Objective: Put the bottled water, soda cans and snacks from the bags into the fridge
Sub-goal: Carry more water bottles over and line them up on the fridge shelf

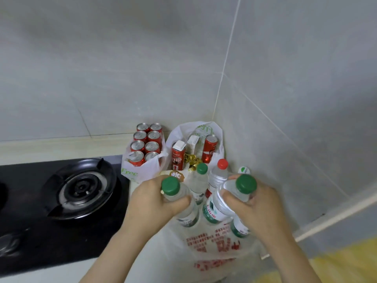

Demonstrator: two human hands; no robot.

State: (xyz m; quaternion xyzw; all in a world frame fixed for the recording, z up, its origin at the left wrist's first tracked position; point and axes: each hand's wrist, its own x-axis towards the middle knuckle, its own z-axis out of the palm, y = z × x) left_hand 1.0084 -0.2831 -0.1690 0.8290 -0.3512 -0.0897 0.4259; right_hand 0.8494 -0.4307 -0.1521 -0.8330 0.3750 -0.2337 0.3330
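Note:
My left hand [151,199] grips the neck of a green-capped water bottle [183,209]. My right hand [255,205] grips a second green-capped water bottle [224,201], tilted toward the left. Both are just above a clear plastic bag with red print [214,248] on the counter. More bottles stand in that bag, one green-capped [201,180] and one red-capped [220,174]. Behind, a white bag [132,170] holds several red soda cans [145,146]. Another white bag [218,131] holds tall red cans [210,148], small boxes and gold-wrapped snacks [191,159]. The fridge is out of view.
A black gas stove [61,201] with a round burner [81,186] lies to the left of the bags. Grey tiled walls meet in a corner right behind the bags. The counter edge runs along the right, with a yellowish floor [336,266] below.

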